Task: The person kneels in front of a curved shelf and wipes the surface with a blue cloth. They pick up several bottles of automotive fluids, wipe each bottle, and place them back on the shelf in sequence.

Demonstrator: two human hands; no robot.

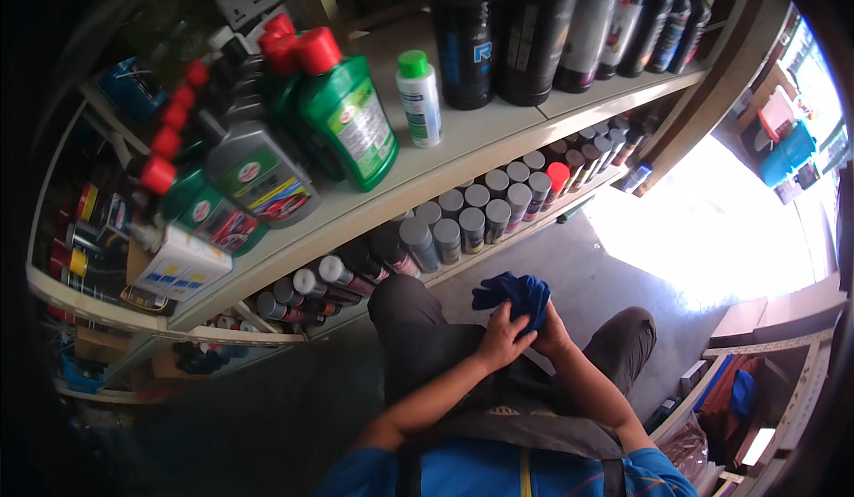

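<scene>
Both my hands are closed on a crumpled dark blue cloth (514,292), held in front of my knees. My left hand (503,340) grips its lower left part, fingers pressed into the fabric. On the other side my right hand (553,330) has hold of the lower right part, its fingers partly hidden behind the cloth. Most of the bundle sticks out beyond my fingertips. Nearest to it, on the low shelf ahead, stand spray cans with grey caps (472,226).
A waist-high shelf (498,132) runs across in front, holding a white bottle with a green cap (419,101), green bottles with red caps (356,128) and large black bottles (464,52). A white box (187,261) stands at its left end. Another rack (792,408) is at lower right.
</scene>
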